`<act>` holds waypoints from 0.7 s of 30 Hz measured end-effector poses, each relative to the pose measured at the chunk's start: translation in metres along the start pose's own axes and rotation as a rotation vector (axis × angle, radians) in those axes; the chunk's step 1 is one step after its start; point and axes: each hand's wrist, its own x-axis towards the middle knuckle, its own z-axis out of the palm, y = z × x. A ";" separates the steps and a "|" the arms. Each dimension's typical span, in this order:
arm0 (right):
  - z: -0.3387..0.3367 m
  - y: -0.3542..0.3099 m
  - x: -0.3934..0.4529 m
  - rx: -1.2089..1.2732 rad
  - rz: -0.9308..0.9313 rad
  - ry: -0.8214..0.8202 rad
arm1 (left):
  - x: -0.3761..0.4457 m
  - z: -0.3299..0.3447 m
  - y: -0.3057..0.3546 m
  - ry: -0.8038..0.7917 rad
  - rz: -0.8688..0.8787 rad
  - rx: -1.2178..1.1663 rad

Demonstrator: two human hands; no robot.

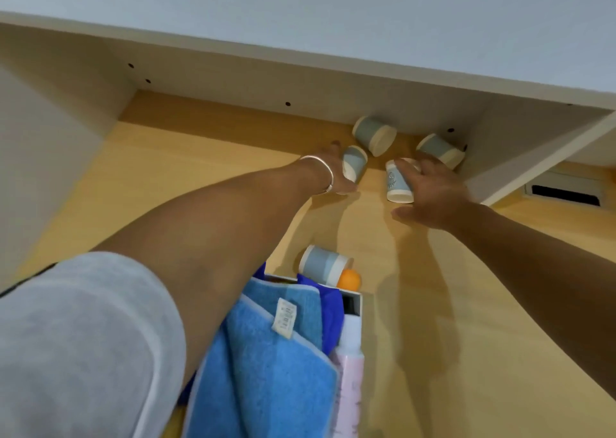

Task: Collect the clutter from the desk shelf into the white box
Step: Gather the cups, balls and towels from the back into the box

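— How far along are we?

— Partway, we'd judge. The white box (354,301) at the near edge of the desk (466,304) already holds blue towels (266,354), a pink bottle (350,381), a paper cup (325,264) and an orange ball (349,278). Four cups are left under the shelf (300,61), near its back right corner.

— And our hands?

— Our left hand (336,171) curls round one tipped cup (354,164). Our right hand (433,194) lies over another cup (396,181) with fingers spread; we cannot tell whether it grips yet. Two more cups (375,134) (440,149) lie on their sides against the back wall.

— Materials?

— Small tapered paper cups, grey-blue with cream rims; light, likely to roll. Smooth yellow wood desk, fluffy terry towels.
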 end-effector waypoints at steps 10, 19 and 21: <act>-0.003 -0.017 -0.021 0.165 -0.021 0.153 | -0.057 -0.034 -0.018 -0.012 -0.040 -0.112; -0.100 -0.099 -0.117 0.319 -0.089 0.366 | -0.210 -0.094 -0.083 0.306 0.244 -0.399; -0.119 -0.123 -0.145 0.360 -0.125 0.381 | -0.248 -0.094 -0.101 0.354 0.301 -0.449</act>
